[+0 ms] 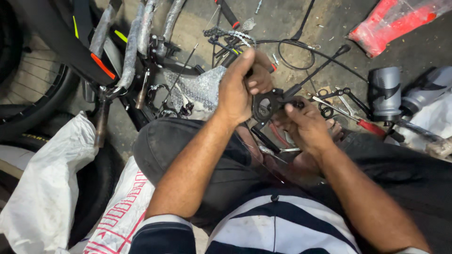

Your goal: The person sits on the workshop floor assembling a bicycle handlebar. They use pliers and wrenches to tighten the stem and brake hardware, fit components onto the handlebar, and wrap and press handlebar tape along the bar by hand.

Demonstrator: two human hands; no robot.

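My left hand (241, 87) grips a black bicycle part, a brake lever assembly (266, 107), over my knees. The thumb points up and the fingers curl round its upper end. My right hand (306, 124) holds the same part from the right, fingertips pinching at the lever arm (316, 71) that runs up to the right. A black cable (294, 47) loops on the floor behind it.
A bicycle frame wrapped in foam (134, 44) and a tyre (40, 106) stand at the left. A chain (226, 34) lies ahead. Scissors-like pliers with red handles (353, 117), two grey bottles (385, 91), a red plastic bag (395, 21) and white sacks (47, 188) lie around.
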